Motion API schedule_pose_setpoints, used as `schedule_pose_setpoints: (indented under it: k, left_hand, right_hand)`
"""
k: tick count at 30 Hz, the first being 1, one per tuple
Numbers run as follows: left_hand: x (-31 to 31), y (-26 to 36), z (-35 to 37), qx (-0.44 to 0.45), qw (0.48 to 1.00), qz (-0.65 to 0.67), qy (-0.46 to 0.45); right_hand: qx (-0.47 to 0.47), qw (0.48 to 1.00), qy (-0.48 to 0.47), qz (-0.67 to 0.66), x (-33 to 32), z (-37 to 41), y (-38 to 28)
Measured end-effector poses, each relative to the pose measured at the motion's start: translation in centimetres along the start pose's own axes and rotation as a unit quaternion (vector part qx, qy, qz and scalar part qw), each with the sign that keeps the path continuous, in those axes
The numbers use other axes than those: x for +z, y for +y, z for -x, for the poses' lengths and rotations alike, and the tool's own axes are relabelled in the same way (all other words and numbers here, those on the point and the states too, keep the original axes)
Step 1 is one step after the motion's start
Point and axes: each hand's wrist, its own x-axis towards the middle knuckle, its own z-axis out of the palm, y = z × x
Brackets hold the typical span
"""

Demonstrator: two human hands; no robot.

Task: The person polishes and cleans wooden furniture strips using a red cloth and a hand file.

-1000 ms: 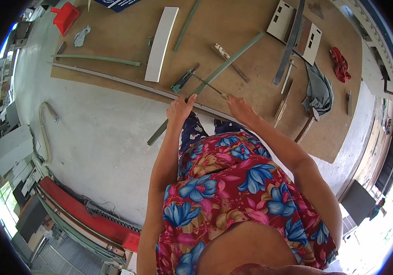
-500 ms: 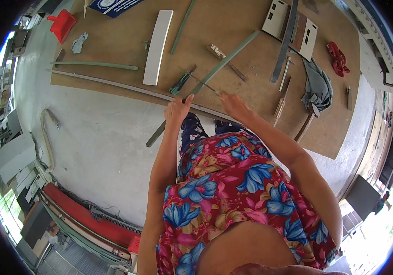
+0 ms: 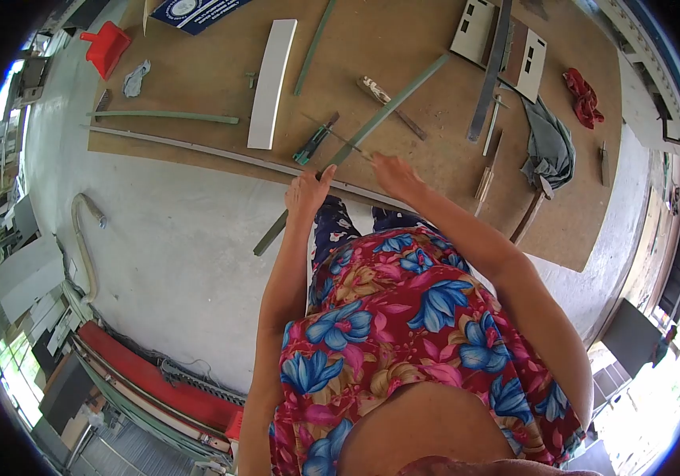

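A long green strip (image 3: 391,105) runs diagonally over the front edge of the brown table, its lower end hanging past the edge. My left hand (image 3: 308,193) is closed round it at the table edge. My right hand (image 3: 397,176) is closed on the handle end of a thin file-like tool (image 3: 345,143), whose narrow shaft crosses the strip just beyond my left hand. A green-and-black cutter (image 3: 315,141) lies left of the strip, close to the tool's tip. A knife with a mottled handle (image 3: 375,90) lies partly under the strip.
On the brown table (image 3: 189,71) are a white board (image 3: 273,83), a long grey rail (image 3: 197,147) along the front edge, a dark metal bar (image 3: 489,79), a grey cloth (image 3: 549,147), a red cloth (image 3: 582,98) and a red dustpan (image 3: 107,49).
My right hand has moved slightly left and up, and the thin tool has slid further across the strip. My left hand stays in nearly the same place.
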Motion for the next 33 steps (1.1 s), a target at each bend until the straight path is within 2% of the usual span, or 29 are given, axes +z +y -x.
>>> schedule_pose_setpoints:
  k: [3,5,9,14,17,20,23,26,28,32,33]
  left_hand:
    - [-0.4,0.0,0.2,-0.001,1.0,-0.003,-0.001]
    - [-0.5,0.0,-0.1,0.001,1.0,0.0,-0.009]
    - [-0.1,-0.2,-0.2,0.002,1.0,0.003,0.009]
    - [-0.8,0.3,0.1,-0.001,1.0,-0.002,0.0]
    - [-0.9,-0.2,-0.7,0.004,1.0,-0.015,-0.008]
    - [-1.7,0.2,-0.5,0.027,1.0,0.002,0.013]
    - [-1.4,0.3,-0.4,0.013,1.0,-0.014,0.009]
    - [-0.3,-0.4,-0.7,0.029,0.999,-0.013,0.025]
    - [-1.0,0.1,-0.7,0.013,1.0,-0.015,0.003]
    - [-2.0,0.5,-0.7,0.013,1.0,-0.019,-0.012]
    - [-1.9,0.4,-0.8,0.017,1.0,-0.019,0.003]
  right_hand:
    - [0.023,0.999,-0.007,-0.023,0.4,-1.6,-1.4]
    - [0.032,0.999,-0.039,0.001,0.1,-0.5,-0.9]
    - [0.03,0.999,-0.025,-0.006,-1.4,4.1,0.2]
    - [0.022,0.999,-0.019,-0.036,-0.4,-0.8,-1.4]
    - [0.046,0.998,-0.038,-0.021,-0.9,-1.0,-2.6]
    - [0.013,1.0,0.011,-0.022,-1.2,3.2,-0.2]
    - [0.064,0.997,-0.023,-0.023,-3.2,5.2,-1.1]
    - [0.008,1.0,-0.022,-0.009,-0.3,0.5,-0.7]
    - [0.02,0.999,-0.005,-0.034,-0.4,-1.6,-1.9]
    - [-0.003,1.0,-0.007,-0.008,0.3,0.9,0.5]
    - [0.023,1.0,-0.016,-0.007,-0.6,2.4,0.3]
